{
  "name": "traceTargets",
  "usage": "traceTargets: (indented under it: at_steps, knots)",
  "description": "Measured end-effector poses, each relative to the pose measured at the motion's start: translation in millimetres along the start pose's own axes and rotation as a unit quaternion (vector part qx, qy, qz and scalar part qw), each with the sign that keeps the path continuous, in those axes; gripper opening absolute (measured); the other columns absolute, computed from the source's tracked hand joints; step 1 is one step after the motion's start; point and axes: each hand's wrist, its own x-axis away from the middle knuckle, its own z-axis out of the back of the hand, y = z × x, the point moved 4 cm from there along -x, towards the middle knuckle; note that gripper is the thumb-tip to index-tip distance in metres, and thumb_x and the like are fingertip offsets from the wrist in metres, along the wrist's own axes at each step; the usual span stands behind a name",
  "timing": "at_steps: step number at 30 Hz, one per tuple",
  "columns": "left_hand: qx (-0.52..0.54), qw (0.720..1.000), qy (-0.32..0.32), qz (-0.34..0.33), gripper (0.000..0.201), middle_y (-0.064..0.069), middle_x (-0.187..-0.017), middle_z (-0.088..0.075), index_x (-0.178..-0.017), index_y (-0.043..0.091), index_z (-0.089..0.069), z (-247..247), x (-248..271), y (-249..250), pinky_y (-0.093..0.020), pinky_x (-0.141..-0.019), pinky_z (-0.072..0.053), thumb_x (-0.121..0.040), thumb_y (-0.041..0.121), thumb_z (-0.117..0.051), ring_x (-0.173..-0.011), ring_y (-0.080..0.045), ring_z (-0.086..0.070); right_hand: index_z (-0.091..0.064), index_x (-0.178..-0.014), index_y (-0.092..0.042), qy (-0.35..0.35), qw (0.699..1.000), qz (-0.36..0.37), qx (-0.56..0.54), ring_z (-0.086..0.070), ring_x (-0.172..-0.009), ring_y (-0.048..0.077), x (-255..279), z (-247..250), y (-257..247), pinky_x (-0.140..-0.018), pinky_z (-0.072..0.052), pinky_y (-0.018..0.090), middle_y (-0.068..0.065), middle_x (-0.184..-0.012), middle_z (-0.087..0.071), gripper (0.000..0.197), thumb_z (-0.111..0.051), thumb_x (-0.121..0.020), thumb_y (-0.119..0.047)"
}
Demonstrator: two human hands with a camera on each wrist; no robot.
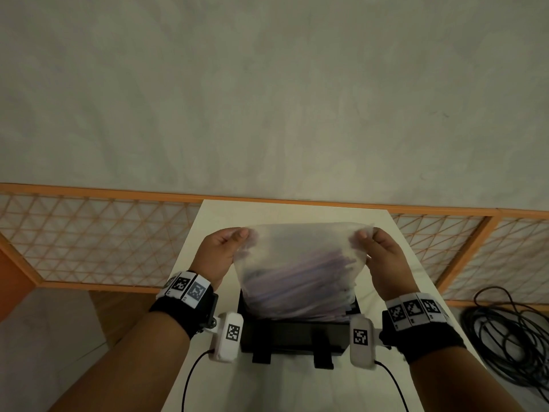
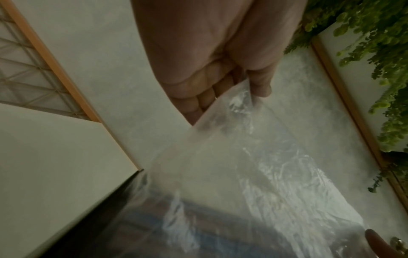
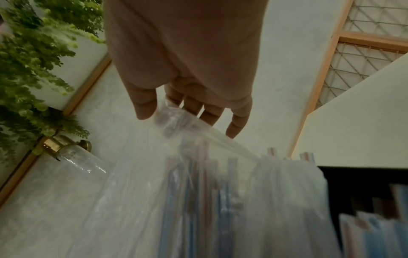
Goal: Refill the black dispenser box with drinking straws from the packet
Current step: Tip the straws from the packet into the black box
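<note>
The left hand (image 1: 219, 253) is pinching the left upper corner of the clear, crinkled plastic packet (image 1: 300, 263) between thumb and curled fingers, and the packet is hanging down between the two hands with its lower, open end sitting in the mouth of the black rectangular dispenser box (image 1: 292, 337), which is standing on the white table (image 1: 297, 388) just in front of the person. Inside the film the thin, pale blue and pinkish striped drinking straws (image 1: 300, 281) are lying bunched together, their long axis running roughly left to right across the box, slightly slanted; the wrist views are showing some straw ends already past the plastic and inside the box. The right hand (image 1: 383, 254) is pinching the opposite upper corner in the same way, its other fingers resting loosely behind the film. Both hands are sitting level, above and beyond the box, equally near it, so emptying the packet looks to depend on lifting both corners evenly while the straws are sliding straight down into the opening
</note>
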Motion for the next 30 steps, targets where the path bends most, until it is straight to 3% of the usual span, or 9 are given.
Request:
traceTargets:
  at_steps: [4,7,9,11,15,17,20,25,30]
  knots:
    - [-0.017,0.999,0.024,-0.022,0.015,0.003,-0.076,-0.076,-0.071,0.020,-0.077,5,2,8,-0.035,-0.086,-0.053,-0.077,0.030,-0.067,-0.081,-0.015,-0.071,-0.063,-0.066,-0.016,0.035,0.999,0.014,0.002,-0.060,-0.064,0.009,-5,10,-5,-0.069,-0.047,0.028,-0.006,-0.066,-0.066,0.018,-0.066,-0.081,-0.025]
    - [-0.122,0.990,0.053,-0.050,0.030,0.002,-0.059,-0.071,-0.055,0.014,-0.072,15,-1,11,-0.042,-0.086,-0.055,-0.075,0.037,-0.074,-0.071,-0.017,-0.067,-0.068,-0.064,-0.018,0.043,0.999,0.026,0.011,-0.061,-0.064,0.010,-8,16,-6,-0.064,-0.051,0.023,-0.005,-0.064,-0.067,0.032,-0.079,-0.059,-0.047]
    - [-0.174,0.983,0.042,-0.046,0.042,0.002,-0.059,-0.070,-0.058,0.016,-0.070,21,-3,7,-0.043,-0.082,-0.053,-0.059,0.058,-0.078,-0.068,-0.020,-0.064,-0.068,-0.065,-0.018,0.044,0.998,0.030,0.016,-0.060,-0.064,0.010,-9,17,-4,-0.061,-0.051,0.021,-0.005,-0.064,-0.067,0.040,-0.080,-0.052,-0.055]
    - [-0.194,0.981,-0.018,0.003,0.053,0.003,-0.078,-0.073,-0.073,0.028,-0.071,21,-4,-4,-0.041,-0.083,-0.052,-0.041,0.070,-0.079,-0.080,-0.022,-0.066,-0.068,-0.067,-0.018,0.042,0.999,0.031,0.009,-0.059,-0.064,0.010,-10,16,-2,-0.061,-0.050,0.023,-0.005,-0.065,-0.066,0.042,-0.079,-0.054,-0.057]
    - [-0.347,0.917,-0.186,0.066,0.039,0.008,-0.102,-0.070,-0.103,0.028,-0.067,4,13,-25,-0.028,-0.091,-0.047,-0.068,0.037,-0.081,-0.096,-0.008,-0.064,-0.068,-0.073,-0.021,0.038,0.999,0.032,-0.013,-0.059,-0.064,0.008,-10,17,1,-0.061,-0.050,0.021,-0.006,-0.068,-0.066,0.043,-0.078,-0.056,-0.060]
    - [-0.386,0.908,-0.162,0.029,0.023,0.002,-0.097,-0.072,-0.101,0.018,-0.071,1,14,-27,-0.028,-0.087,-0.047,-0.078,0.020,-0.075,-0.091,-0.012,-0.065,-0.066,-0.089,-0.019,-0.007,0.999,0.026,-0.021,-0.064,-0.076,0.012,-8,16,3,-0.068,-0.052,0.022,-0.005,-0.082,-0.069,0.046,-0.083,-0.058,-0.049]
    - [-0.336,0.935,-0.109,0.026,0.013,0.003,-0.083,-0.071,-0.084,0.018,-0.072,-2,16,-25,-0.034,-0.082,-0.053,-0.080,0.006,-0.071,-0.082,-0.015,-0.067,-0.062,-0.105,-0.018,-0.095,0.990,-0.033,0.096,-0.068,-0.094,0.011,3,9,11,-0.076,-0.054,0.021,-0.001,-0.099,-0.073,0.044,-0.081,-0.065,-0.018]
    - [-0.281,0.957,-0.064,0.021,0.028,0.002,-0.096,-0.072,-0.086,0.031,-0.063,-3,10,-18,-0.036,-0.086,-0.054,-0.073,0.011,-0.078,-0.092,-0.019,-0.068,-0.070,-0.088,-0.009,-0.017,0.968,-0.062,0.241,-0.067,-0.091,0.024,8,19,30,-0.087,-0.049,0.037,0.011,-0.090,-0.072,0.009,-0.070,-0.082,-0.016]
    - [-0.382,0.906,-0.173,0.049,0.035,0.010,-0.085,-0.068,-0.083,0.034,-0.061,-8,16,-25,-0.019,-0.070,-0.048,-0.067,0.013,-0.083,-0.078,-0.007,-0.063,-0.070,-0.083,-0.005,0.010,0.972,-0.035,0.233,-0.062,-0.076,0.020,6,14,17,-0.074,-0.046,0.033,0.010,-0.079,-0.070,0.018,-0.062,-0.088,-0.020]
